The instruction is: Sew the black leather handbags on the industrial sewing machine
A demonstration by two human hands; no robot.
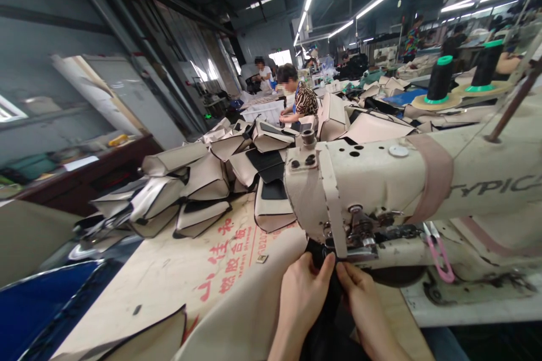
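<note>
Both yr hands sit low & centre, side by side, forearms angling in from below. L hand (302,293) is back-up, thumb stretched fwd & inward, fingers curled under. R hand (361,296) tilts in, thumb & index pinched at the front. Thumb tips nearly meet, wrists straight.

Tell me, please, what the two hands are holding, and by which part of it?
Both hold a black fabric piece: the left hand and the right hand pinch its top end from either side, just below the sewing machine head.
</note>
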